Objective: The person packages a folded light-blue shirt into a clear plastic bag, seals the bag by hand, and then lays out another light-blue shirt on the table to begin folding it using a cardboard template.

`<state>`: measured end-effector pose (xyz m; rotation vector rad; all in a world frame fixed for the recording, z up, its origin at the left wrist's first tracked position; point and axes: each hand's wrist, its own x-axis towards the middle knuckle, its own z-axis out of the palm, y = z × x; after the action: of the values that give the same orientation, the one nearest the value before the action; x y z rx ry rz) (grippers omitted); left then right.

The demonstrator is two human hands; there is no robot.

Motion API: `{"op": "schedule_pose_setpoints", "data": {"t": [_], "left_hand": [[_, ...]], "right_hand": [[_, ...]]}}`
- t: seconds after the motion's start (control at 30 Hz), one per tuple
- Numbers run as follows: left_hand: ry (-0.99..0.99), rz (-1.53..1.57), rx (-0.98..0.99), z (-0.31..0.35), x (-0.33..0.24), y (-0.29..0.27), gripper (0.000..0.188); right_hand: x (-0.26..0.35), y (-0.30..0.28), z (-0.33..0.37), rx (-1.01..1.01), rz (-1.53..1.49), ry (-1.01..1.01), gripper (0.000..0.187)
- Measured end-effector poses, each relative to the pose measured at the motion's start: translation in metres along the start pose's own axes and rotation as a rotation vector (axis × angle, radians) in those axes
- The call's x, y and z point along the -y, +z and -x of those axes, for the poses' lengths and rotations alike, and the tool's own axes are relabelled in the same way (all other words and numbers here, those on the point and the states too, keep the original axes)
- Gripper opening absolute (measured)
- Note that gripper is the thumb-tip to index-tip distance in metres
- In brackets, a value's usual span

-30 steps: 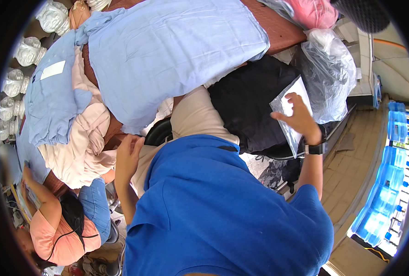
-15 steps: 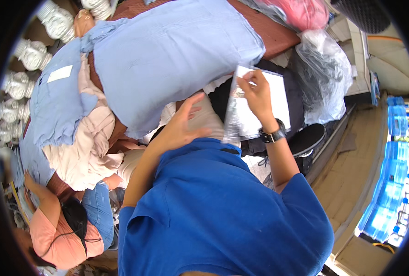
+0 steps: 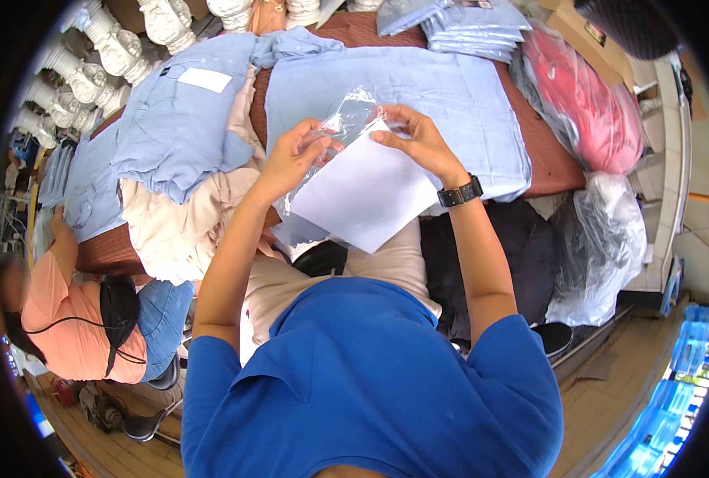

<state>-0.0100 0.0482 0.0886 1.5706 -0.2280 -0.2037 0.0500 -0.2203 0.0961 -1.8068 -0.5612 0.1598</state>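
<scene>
In front of my chest, my left hand (image 3: pixel 295 159) pinches one side of a clear plastic bag (image 3: pixel 354 111). With thumb and fingers closed, my right hand (image 3: pixel 420 147) grips the bag's other side, near the corner of a white sheet (image 3: pixel 362 195). The sheet hangs tilted over my lap, partly behind the clear film. Just beyond my hands, a light blue garment (image 3: pixel 466 111) lies spread on a brown-covered table (image 3: pixel 542 155). To the left rests a pile of light blue shirts (image 3: pixel 167 131), a white card on top and pale pink cloth (image 3: pixel 179 227) beneath.
Bagged blue shirts (image 3: pixel 470 28) are stacked at the far edge. Bagged red clothing (image 3: pixel 585 103) and a bag of dark clothing (image 3: pixel 601 247) stand right. Black cloth (image 3: pixel 490 263) lies beside my right thigh. A person in an orange top (image 3: pixel 84 319) works at left. White balusters (image 3: pixel 167 20) line the back.
The bag and white sheet have come from my right side to the middle. My left hand, empty before, now grips the bag too. My view has turned, showing more of the far table.
</scene>
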Motion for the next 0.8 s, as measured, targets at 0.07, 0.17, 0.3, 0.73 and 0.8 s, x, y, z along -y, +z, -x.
{"op": "schedule_pose_setpoints", "data": {"t": [0.07, 0.17, 0.3, 0.73, 0.8], "left_hand": [[0.306, -0.517, -0.340, -0.007, -0.007, -0.008, 0.031], [0.666, -1.020, -0.634, -0.020, -0.022, -0.007, 0.035], [0.650, -0.860, -0.497, -0.033, -0.015, 0.019, 0.035], [0.495, -0.604, -0.509, -0.076, 0.003, 0.018, 0.008], [0.416, -0.456, -0.541, -0.082, 0.010, 0.015, 0.007]], "right_hand": [[-0.011, 0.003, -0.013, 0.090, -0.124, 0.112, 0.046], [-0.018, 0.010, -0.029, 0.080, -0.191, 0.139, 0.037], [0.000, 0.032, -0.039, 0.066, -0.295, -0.049, 0.031], [0.001, 0.034, -0.037, 0.029, -0.163, 0.053, 0.035], [-0.002, 0.033, -0.037, 0.037, -0.187, 0.072, 0.033]]}}
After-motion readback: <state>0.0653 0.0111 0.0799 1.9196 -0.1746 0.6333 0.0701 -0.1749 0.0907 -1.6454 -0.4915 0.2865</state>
